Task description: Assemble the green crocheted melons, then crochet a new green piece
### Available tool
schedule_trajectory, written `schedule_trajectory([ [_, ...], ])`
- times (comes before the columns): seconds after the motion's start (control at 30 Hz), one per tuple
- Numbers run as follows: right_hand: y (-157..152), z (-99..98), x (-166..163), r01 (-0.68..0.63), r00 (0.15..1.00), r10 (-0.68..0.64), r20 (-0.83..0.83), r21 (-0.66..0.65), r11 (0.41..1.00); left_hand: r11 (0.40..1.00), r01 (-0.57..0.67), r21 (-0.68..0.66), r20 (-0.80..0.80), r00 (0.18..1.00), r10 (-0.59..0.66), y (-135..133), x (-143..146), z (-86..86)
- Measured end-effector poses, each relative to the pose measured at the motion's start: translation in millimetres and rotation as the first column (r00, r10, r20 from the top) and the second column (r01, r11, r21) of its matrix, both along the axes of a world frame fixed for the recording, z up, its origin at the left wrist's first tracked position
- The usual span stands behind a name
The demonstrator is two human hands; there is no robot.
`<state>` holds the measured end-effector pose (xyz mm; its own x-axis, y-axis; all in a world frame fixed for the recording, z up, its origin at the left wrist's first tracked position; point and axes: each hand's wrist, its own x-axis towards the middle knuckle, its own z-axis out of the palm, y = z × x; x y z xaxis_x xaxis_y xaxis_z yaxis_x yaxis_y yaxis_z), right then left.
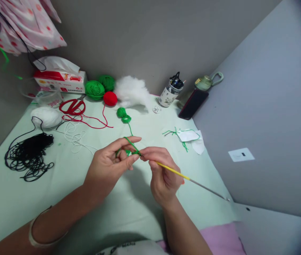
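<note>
My left hand (113,161) pinches a small piece of green crochet work (135,152) between thumb and fingers, with green yarn (131,142) looped over the raised index finger. In my right hand (165,173) is a long crochet hook (174,171), yellow along the grip and grey toward its far end, which points down to the right. The hook's working tip meets the green piece between both hands; the fingers partly hide it. From the left hand the yarn runs back to a small green yarn ball (121,112) on the table.
Behind stand a tissue box (60,81), green yarn balls (94,90), a red yarn ball (110,98), white stuffing (131,92), a pen jar (168,95) and a phone (193,103) against a bottle (203,83). Red scissors (72,107) and tangled black yarn (35,154) lie left; paper scraps (189,135) lie right.
</note>
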<state>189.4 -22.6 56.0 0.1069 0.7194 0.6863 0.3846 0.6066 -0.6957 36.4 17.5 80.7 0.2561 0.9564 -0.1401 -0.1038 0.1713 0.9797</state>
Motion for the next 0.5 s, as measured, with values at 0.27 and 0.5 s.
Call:
schedule_trajectory([
  [0.27, -13.9, -6.7, -0.5, 0.160, 0.915, -0.187, 0.358, 0.105, 0.982, 0.949, 0.198, -0.244, 0.378, 0.921, -0.094, -1.6, 1.1, 1.2],
  [0.5, 1.7, 7.4, 1.1, -0.055, 0.930, -0.017, -0.366, -0.184, 0.981, 0.946, 0.179, -0.269, 0.409, 0.911, -0.056, 8.1, -3.9, 3.2],
])
